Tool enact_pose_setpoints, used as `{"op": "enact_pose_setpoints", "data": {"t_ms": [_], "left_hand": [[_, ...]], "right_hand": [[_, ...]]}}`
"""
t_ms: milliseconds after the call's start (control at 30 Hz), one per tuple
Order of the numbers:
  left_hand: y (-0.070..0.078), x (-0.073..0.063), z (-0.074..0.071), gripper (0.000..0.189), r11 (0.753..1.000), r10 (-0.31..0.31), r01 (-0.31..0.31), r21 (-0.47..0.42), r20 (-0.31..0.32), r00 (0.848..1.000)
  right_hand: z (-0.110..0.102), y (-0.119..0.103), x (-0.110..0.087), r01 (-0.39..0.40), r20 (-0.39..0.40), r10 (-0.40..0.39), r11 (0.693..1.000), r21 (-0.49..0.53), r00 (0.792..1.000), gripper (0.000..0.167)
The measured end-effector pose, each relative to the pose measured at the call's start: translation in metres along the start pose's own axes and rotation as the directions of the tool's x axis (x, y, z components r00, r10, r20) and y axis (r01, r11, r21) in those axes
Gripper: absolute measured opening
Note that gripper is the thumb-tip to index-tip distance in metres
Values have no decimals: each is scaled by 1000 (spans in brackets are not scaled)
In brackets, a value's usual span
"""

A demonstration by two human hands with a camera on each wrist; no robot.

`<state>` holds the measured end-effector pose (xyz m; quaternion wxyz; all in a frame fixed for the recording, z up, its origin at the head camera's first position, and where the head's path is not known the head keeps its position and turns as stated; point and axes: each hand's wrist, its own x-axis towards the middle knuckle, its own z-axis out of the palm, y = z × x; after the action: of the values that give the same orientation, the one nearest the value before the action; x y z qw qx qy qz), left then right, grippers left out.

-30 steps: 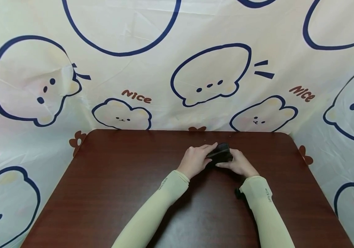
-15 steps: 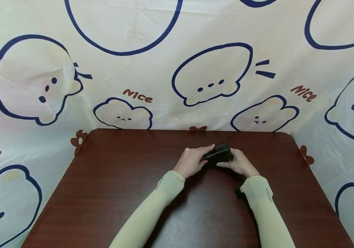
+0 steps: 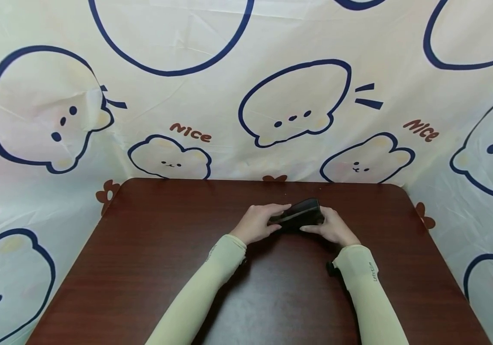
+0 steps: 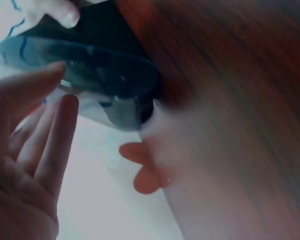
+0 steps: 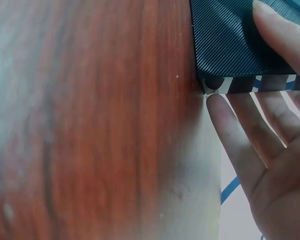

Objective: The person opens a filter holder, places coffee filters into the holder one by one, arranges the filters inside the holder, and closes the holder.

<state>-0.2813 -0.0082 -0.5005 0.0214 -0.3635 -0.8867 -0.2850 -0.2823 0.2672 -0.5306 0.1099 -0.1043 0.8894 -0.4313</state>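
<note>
A black box with a glossy face and a finely ribbed side is held near the far edge of the table. My right hand grips its right end; in the right wrist view the thumb presses on the ribbed side and straight fingers lie along another side. Around the left end my left hand has its thumb on the near side and fingers on the far side. The left wrist view shows those fingertips close to the glossy face, with a pale edge between thumb and finger. What the box contains is hidden.
The brown wooden table has rounded far corners. A pale curtain with cartoon outlines hangs behind it and at both sides. A small dark object sits at the right wrist, by the sleeve.
My left hand has moved left along the box, step by step, and more of the dark shape shows between the hands. My right hand has stayed in place.
</note>
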Motion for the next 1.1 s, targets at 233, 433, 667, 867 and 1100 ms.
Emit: {"op": "enact_pose_setpoints", "data": {"t_ms": [233,433,667,867,1100], "left_hand": [[-12,-7,-3,65,967,-54,61,-247,37,998],[-17,-7,-1,68,983,-83,92,-156,68,994],[-21,-9,-1,63,989,-110,122,-84,139,984],[-22,-10,0,58,991,-112,122,-45,178,978],[-24,-11,1,55,991,-106,117,-62,155,982]], "right_hand": [[-1,-1,-3,41,7,-41,999,0,999,59],[-10,-8,-13,91,-67,-88,995,46,994,87],[-10,-24,-19,220,-257,-231,973,-71,938,66],[-5,-31,-22,254,-409,-304,952,-174,861,46],[-6,-39,-23,238,-444,-285,958,-159,849,39]]}}
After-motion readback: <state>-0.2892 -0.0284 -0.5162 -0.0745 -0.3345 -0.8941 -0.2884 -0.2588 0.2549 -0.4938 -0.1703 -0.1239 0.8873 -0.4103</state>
